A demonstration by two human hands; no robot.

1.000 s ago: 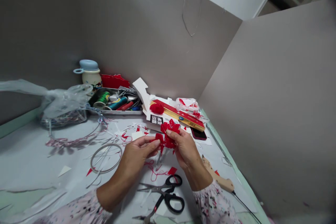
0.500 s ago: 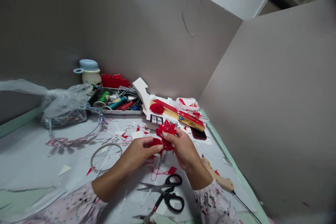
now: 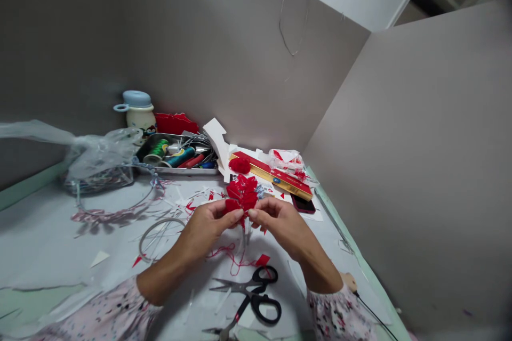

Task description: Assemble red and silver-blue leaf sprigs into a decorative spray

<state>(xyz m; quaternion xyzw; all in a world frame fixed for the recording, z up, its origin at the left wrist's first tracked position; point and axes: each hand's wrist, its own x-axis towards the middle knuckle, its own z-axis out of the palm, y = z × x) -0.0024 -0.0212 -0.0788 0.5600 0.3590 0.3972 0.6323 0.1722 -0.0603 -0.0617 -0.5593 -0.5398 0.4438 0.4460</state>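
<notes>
Between my hands a red artificial flower (image 3: 242,189) with shiny pointed petals stands roughly upright above the table. My left hand (image 3: 206,226) pinches its lower left side between thumb and fingers. At the lower right edge, my right hand (image 3: 282,221) is closed on the flower too, with thumb against fingers. Thin pale stems show below the petals, and red thread (image 3: 234,262) trails beneath onto the table. Black-handled scissors (image 3: 256,298) lie nearer to me, beside a small red scrap (image 3: 262,260). The fingers hide part of the flower's base.
A metal tray (image 3: 188,171) of thread spools and tools stands at the back, near a blue-lidded bottle (image 3: 140,115). On the left are a plastic bag (image 3: 100,157) and a wire ring (image 3: 142,242). A red-and-gold box (image 3: 276,178) and a phone (image 3: 304,204) lie back right.
My right hand has moved from the upper right petals down to the flower's lower right edge. The flower has shifted slightly left and turned, while my left hand keeps its pinch.
</notes>
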